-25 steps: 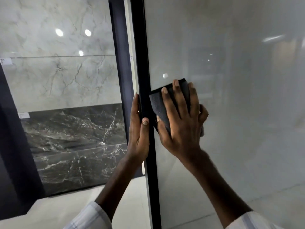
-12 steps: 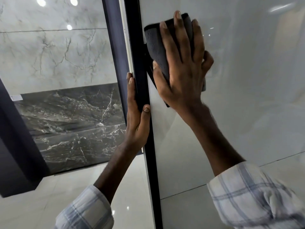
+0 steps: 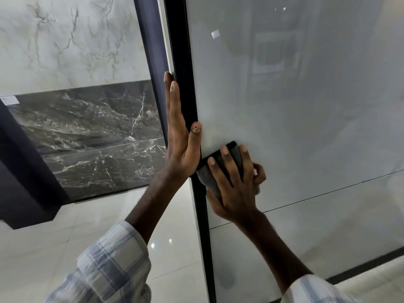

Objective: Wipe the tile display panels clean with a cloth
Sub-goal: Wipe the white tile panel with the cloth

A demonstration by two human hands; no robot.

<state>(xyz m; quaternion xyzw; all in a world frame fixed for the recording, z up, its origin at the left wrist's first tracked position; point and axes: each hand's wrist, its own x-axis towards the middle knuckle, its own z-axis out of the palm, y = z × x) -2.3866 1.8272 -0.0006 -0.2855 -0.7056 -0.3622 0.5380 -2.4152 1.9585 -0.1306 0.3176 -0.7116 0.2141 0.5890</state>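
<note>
The pale glossy tile panel (image 3: pixel 306 106) fills the right half of the view, edged on its left by a black frame (image 3: pixel 185 62). My right hand (image 3: pixel 236 191) presses a folded dark grey cloth (image 3: pixel 234 156) flat against the panel, right beside the frame and just above a grout line. Three fingers lie spread over the cloth, and the little finger is curled at its right edge. My left hand (image 3: pixel 179 145) clasps the frame, with straight fingers along its outer side and the thumb on its front.
Behind on the left stands another display with white marble tile (image 3: pixel 65 40) above dark veined tile (image 3: pixel 91 136) in a dark frame. Glossy floor tiles (image 3: pixel 65 226) lie below. A small sticker (image 3: pixel 215 34) sits high on the panel.
My right hand swept the cloth up the panel's left edge, then back down to beside my left thumb. My left hand stays on the frame.
</note>
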